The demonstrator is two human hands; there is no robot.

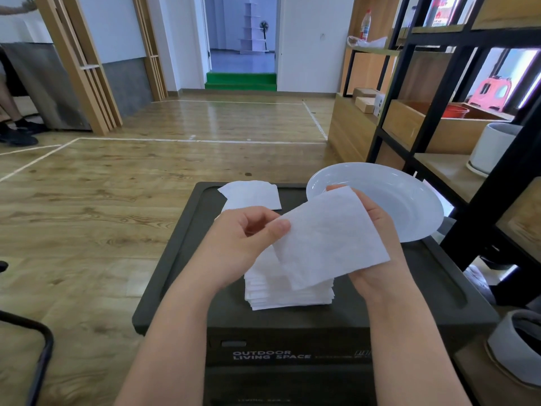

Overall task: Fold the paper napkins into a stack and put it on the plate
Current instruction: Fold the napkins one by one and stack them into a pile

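We hold one paper napkin (pixel 328 235) up in the air above the dark storage box (pixel 181 273) that serves as our work surface. Our left hand (pixel 243 238) pinches the napkin's left edge between thumb and fingers, and our right hand (pixel 371 244) grips its right side with the fingers curled behind the sheet, so the paper hangs stretched and tilted between them, probably so that we can bring its edges together for a fold. Directly beneath it, near the front edge of the box top, sits the tall pile of napkins (pixel 289 291), close under our hands for easy reach. A smaller, flatter pile of napkins (pixel 251 194) lies at the far edge of the box top, out of the way. The white plate (pixel 409 206) rests at the far right corner, overhanging the edge, and holds no napkins yet, so the task looks far from finished.
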